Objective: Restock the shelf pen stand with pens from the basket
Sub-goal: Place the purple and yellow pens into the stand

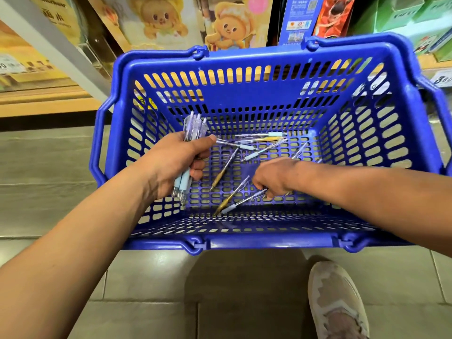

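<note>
Grey floor tiles (49, 167) carry a blue slotted plastic basket (244, 242). At its left, the left hand (176, 162) grips a bundle of clear pens (194, 126). The right hand (274, 177), reaching down, pinches one clear pen (247, 198) on the basket floor, loose pens (256, 140) scattered farther back.

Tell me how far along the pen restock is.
Done: nothing restocked that shows; the pen stand is out of view. In hand: the left hand grips a bundle of pens, and the right hand pinches a blue-grip pen on the basket floor. Left: several loose pens to gather, then everything goes to the stand.
</note>
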